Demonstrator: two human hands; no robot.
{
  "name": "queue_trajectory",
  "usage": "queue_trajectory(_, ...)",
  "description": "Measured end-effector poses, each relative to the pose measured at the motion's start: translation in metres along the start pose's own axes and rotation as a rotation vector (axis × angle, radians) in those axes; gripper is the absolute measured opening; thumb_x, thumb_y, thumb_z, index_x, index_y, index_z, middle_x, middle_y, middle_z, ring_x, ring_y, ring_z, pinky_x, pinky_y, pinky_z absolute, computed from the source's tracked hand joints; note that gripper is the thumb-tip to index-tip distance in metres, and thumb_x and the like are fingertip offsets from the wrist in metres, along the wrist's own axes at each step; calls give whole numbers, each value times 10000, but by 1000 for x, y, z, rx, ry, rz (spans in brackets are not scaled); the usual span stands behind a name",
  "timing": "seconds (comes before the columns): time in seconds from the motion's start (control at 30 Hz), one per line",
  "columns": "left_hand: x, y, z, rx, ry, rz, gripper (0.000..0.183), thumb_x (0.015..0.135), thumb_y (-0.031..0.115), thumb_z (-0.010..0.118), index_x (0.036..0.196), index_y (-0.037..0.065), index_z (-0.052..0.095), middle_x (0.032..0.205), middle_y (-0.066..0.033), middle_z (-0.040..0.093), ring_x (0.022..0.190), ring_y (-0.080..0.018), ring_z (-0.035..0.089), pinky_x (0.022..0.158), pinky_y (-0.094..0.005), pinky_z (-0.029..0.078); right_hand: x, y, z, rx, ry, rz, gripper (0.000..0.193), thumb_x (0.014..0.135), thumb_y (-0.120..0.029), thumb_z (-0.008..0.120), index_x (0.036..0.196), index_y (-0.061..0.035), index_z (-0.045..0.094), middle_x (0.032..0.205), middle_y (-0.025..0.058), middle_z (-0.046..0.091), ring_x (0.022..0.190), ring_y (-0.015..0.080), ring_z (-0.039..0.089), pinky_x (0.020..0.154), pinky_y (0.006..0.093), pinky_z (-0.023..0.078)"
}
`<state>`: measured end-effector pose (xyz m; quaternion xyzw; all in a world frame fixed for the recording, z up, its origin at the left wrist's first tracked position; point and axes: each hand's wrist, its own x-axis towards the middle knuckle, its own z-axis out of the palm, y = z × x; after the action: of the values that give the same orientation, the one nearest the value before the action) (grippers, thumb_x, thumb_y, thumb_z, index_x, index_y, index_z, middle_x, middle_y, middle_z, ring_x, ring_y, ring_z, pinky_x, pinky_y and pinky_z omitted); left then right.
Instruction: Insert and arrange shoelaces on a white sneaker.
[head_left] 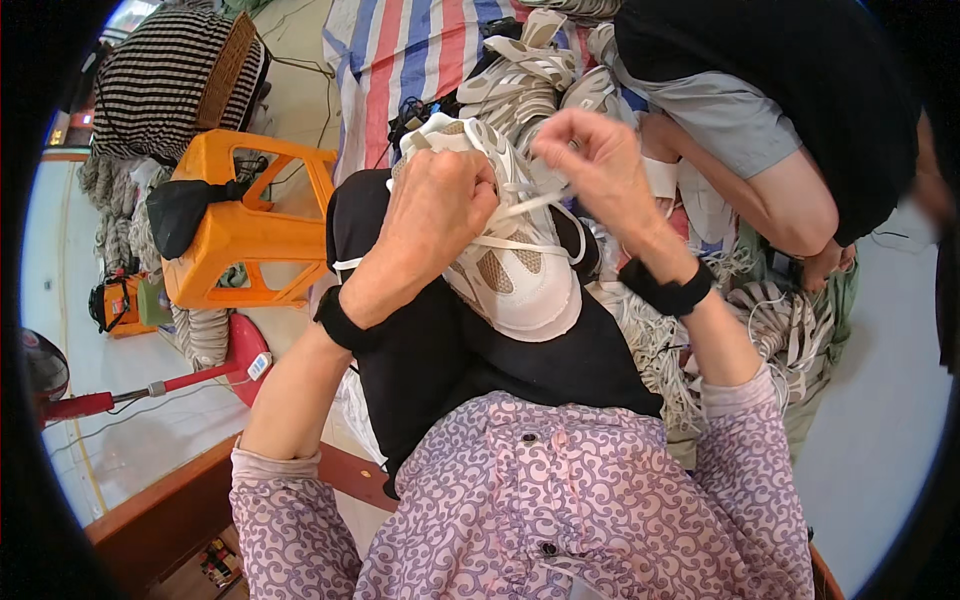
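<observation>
A white and beige sneaker lies across my black-covered lap, its toe pointing toward me. White shoelace crosses its upper and loops loosely at the right side. My left hand is closed in a fist over the left part of the laces, gripping lace; its fingertips are partly hidden. To the right, just above the shoe's side, my right hand is raised with curled fingers pinched at the lace, slightly blurred. Both wrists wear black bands.
An orange plastic stool with a black pouch stands at the left. Piles of sneakers lie on a striped sheet ahead. Bundled white laces lie right of my knee. Another person's bent leg is at upper right. A red-poled fan is at lower left.
</observation>
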<state>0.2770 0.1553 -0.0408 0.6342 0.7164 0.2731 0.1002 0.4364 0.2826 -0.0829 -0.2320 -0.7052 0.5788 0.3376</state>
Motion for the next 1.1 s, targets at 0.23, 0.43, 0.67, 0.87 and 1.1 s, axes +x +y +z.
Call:
queue_trajectory(0.23,-35,-79,-101,347,246,-167,93,846,30,634,917,1,687,647,-97,628,573,-124,591,558,-280,480,91,-39,-47,-600,148,-470,49,818,-12,648,851,21,660,675,159,614,659,227,645,613,334,497)
queue_trajectory(0.43,-199,-213,-247,654,431,-481,137,874,114,636,912,-7,689,729,-111,647,673,-144,614,634,-289,482,46,-48,-2,-383,-239,-509,69,822,-95,692,846,-31,683,838,100,661,864,261,630,787,365,488)
queue_trajectory(0.67,-253,-238,-216,489,411,-637,183,882,129,606,916,-38,673,634,-70,572,605,-124,551,593,-282,455,-30,-44,40,-827,-363,-655,186,727,-89,652,890,-61,565,950,64,526,919,244,541,807,395,379)
queue_trajectory(0.87,-236,-218,-180,354,370,-699,158,877,114,600,884,-36,650,630,-35,534,586,-106,505,560,-262,425,-13,-46,38,-773,-465,-532,156,749,0,632,889,-15,563,834,104,560,829,271,585,749,386,423)
queue_trajectory(1.1,-290,-255,-206,462,426,-684,175,887,162,604,902,-1,666,673,-139,597,642,-225,589,629,-345,476,12,-42,31,-187,-486,11,33,838,9,661,853,13,632,718,32,620,668,100,557,634,272,456)
